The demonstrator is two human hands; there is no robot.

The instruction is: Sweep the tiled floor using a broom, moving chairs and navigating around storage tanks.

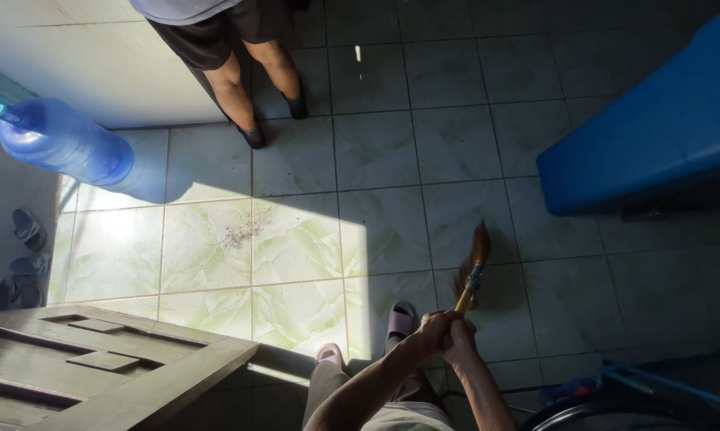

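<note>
Left hand (433,326) and right hand (460,342) stacked, both gripping broom (473,271) handle for leverage | bristles on floor (376,152) at 12 o'clock (dirt (240,231) at 10) | bystander's legs (252,76) beyond.

A large blue water bottle (64,144) lies at ten o'clock on the pale green tiled floor (376,152), with sandals (20,259) at nine. A second person's legs in dark shoes (252,76) stand at twelve, a small dust pile (238,231) just below. A blue container (655,132) fills two o'clock; a wooden door (104,367) sits at seven.
</note>
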